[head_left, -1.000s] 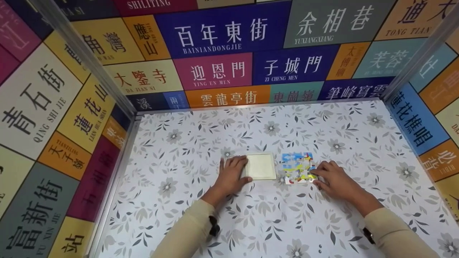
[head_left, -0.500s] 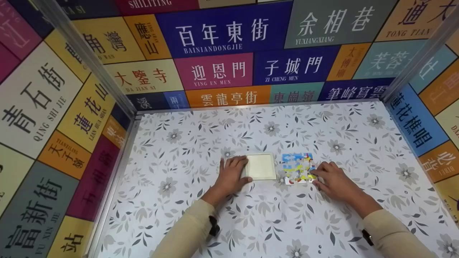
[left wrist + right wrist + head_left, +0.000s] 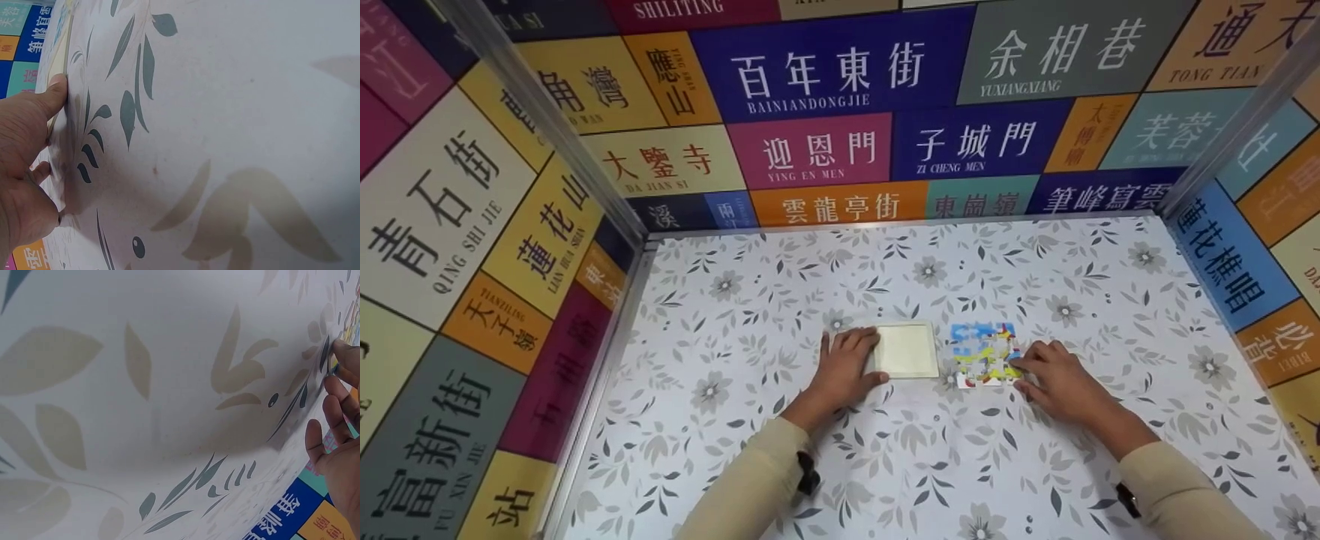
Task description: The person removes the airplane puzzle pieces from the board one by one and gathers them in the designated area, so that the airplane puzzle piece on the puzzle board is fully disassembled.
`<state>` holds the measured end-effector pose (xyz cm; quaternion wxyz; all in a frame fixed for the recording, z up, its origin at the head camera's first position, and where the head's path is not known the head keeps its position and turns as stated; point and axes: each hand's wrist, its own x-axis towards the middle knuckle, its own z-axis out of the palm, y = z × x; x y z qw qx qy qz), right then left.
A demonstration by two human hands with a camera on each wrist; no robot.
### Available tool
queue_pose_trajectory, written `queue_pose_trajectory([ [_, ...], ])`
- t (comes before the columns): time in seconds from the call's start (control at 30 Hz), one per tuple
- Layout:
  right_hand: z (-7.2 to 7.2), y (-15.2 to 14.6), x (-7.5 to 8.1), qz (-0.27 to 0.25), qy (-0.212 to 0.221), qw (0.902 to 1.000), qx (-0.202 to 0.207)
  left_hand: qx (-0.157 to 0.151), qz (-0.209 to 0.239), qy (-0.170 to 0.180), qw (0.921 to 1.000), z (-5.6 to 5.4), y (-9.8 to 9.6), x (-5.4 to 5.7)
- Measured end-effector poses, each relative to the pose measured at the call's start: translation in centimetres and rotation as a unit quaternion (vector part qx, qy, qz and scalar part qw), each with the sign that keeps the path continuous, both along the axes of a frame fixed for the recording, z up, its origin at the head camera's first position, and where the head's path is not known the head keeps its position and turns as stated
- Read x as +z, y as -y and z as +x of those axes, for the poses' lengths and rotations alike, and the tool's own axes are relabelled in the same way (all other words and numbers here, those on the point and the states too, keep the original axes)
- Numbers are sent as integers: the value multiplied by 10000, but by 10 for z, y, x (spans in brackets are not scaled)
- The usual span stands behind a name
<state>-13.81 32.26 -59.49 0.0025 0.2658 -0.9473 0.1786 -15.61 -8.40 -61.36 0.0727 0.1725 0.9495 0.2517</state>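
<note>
A shallow cream puzzle tray (image 3: 907, 351) lies on the table with nothing in it. My left hand (image 3: 844, 369) holds its left side, fingertips at the upper left and thumb at the lower left corner. In the left wrist view the thumb (image 3: 55, 95) lies along the tray's edge. To the right of the tray is a jigsaw puzzle (image 3: 982, 354) in blue, yellow and red, with uneven gaps between its pieces. At its right edge my right hand (image 3: 1057, 382) pinches a small puzzle piece (image 3: 1014, 362) between thumb and index finger; the fingertips partly hide it.
A white cloth with grey flowers and leaves covers the table (image 3: 780, 300). Upright panels with colourful lettered signs (image 3: 810, 146) stand at the back, left and right. Metal posts (image 3: 551, 127) mark the corners.
Both hands keep nearly the same places; the right fingers shift very slightly at the puzzle's right edge. The tray stays put, and the head view tilts a little.
</note>
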Motion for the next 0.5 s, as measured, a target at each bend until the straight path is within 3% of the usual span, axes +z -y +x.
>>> queue_pose_trajectory([
  [0.3, 0, 2, 0, -100, -210, 9997, 83, 30, 54, 5, 10000, 0, 1, 2],
  [0.5, 0, 2, 1, -156, 29, 9999, -8, -39, 40, -87, 9999, 0, 4, 0],
])
